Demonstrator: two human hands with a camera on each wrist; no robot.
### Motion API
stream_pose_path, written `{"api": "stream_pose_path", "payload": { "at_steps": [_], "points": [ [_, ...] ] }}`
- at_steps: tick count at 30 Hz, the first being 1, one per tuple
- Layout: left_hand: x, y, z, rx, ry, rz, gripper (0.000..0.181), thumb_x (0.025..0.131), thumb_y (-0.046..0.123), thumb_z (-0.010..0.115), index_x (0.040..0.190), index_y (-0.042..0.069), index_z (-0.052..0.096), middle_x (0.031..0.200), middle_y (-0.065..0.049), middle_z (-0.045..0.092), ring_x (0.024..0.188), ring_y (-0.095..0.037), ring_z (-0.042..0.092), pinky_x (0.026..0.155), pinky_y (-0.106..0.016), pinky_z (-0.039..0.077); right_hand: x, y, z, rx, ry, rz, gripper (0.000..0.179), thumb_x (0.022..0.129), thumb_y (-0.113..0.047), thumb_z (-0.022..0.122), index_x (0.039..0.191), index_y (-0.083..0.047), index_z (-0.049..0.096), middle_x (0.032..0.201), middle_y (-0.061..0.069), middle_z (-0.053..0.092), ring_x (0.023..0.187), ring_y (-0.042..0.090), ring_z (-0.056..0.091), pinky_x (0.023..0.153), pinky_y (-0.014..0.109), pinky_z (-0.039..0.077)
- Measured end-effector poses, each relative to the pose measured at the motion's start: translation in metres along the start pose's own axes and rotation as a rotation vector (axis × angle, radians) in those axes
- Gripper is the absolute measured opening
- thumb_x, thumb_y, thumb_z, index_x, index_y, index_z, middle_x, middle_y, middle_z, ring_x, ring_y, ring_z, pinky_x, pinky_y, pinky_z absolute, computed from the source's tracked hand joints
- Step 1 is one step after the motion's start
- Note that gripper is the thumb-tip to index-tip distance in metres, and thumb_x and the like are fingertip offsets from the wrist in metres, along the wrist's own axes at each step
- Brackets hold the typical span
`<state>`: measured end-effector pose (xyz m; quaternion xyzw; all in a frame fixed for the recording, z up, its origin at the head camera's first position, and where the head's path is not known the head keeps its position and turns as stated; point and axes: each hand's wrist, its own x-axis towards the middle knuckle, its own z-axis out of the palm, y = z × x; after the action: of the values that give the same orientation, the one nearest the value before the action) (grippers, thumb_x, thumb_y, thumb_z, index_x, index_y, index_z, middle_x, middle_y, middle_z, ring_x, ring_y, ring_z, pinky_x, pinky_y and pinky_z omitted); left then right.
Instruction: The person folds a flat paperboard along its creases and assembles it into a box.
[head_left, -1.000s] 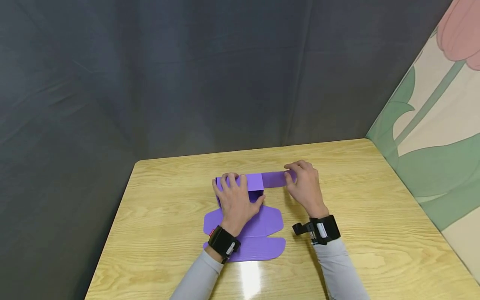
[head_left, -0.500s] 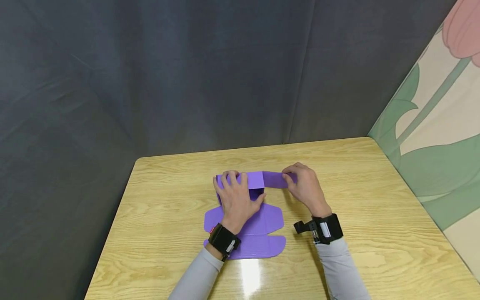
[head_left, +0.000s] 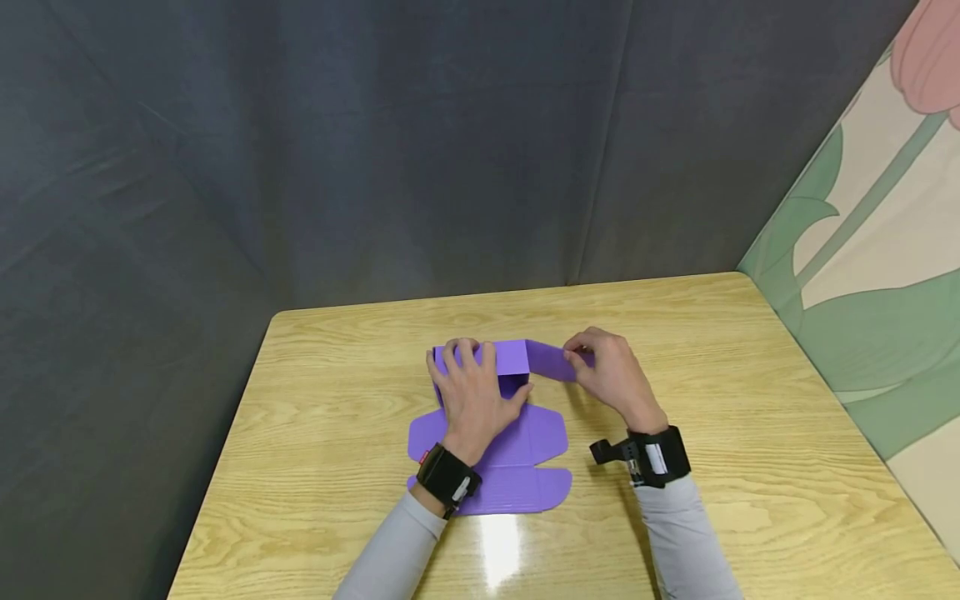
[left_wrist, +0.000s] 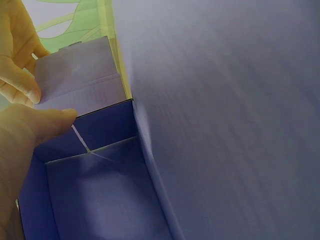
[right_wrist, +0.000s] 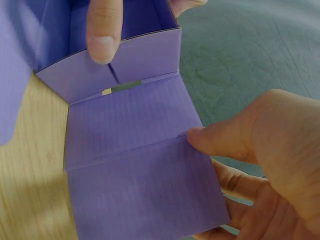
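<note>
A purple cardboard box [head_left: 513,358], partly folded up, stands on the table with its open lid panel [head_left: 546,435] lying toward the near edge. My left hand [head_left: 474,404] grips the box, fingers bent over its far wall. Its thumb [right_wrist: 104,35] lies over the top edge of the right end wall [right_wrist: 145,52]. From that wall's lower edge a creased side flap [right_wrist: 145,185] sticks out to the right. My right hand [head_left: 617,375] pinches this flap by its outer part, thumb on the upper face and fingers behind. Inside, the box floor [left_wrist: 107,195] shows bare.
The wood-grain table [head_left: 337,433] extends around the box on all sides. A dark curtain [head_left: 435,167] hangs behind its far edge, and a flower-patterned cloth [head_left: 885,333] hangs at the right. Each wrist wears a black camera band [head_left: 656,457].
My right thumb and fingers have closed in on the side flap, and the flap's outer end has swung slightly toward me. The left hand keeps its hold on the box.
</note>
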<state>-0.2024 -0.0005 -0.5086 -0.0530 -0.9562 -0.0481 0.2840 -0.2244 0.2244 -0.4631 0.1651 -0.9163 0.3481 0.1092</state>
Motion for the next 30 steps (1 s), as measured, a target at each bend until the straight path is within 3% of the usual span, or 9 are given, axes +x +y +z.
{"api": "stream_pose_path", "payload": {
  "at_steps": [11, 19, 30],
  "points": [
    [0.001, 0.0, -0.002, -0.015, -0.005, 0.006, 0.078, 0.076, 0.08, 0.075, 0.115, 0.013, 0.063, 0.124, -0.015, 0.058, 0.127, -0.044, 0.052, 0.111, -0.077, 0.034, -0.002, -0.005, -0.007, 0.056, -0.092, 0.032, 0.008, 0.098, -0.006, 0.074, 0.102, -0.005, 0.08, 0.102, 0.011, 0.077, 0.09, 0.027, 0.073, 0.08, 0.046, 0.062],
    [0.0, -0.001, -0.001, -0.003, -0.002, 0.005, 0.078, 0.076, 0.08, 0.075, 0.115, 0.014, 0.062, 0.124, -0.015, 0.059, 0.128, -0.045, 0.053, 0.111, -0.077, 0.035, -0.002, -0.013, -0.006, 0.08, -0.162, -0.035, 0.008, 0.096, -0.003, 0.073, 0.1, -0.005, 0.08, 0.095, 0.005, 0.076, 0.084, 0.018, 0.071, 0.072, 0.033, 0.058],
    [0.001, -0.001, -0.001, 0.007, -0.007, 0.004, 0.08, 0.074, 0.08, 0.077, 0.115, 0.013, 0.063, 0.124, -0.016, 0.06, 0.129, -0.044, 0.053, 0.11, -0.076, 0.035, 0.001, -0.024, 0.003, 0.094, -0.216, -0.11, 0.007, 0.093, -0.01, 0.077, 0.092, -0.003, 0.078, 0.086, 0.0, 0.072, 0.078, 0.012, 0.065, 0.071, 0.028, 0.056]
  ]
}}
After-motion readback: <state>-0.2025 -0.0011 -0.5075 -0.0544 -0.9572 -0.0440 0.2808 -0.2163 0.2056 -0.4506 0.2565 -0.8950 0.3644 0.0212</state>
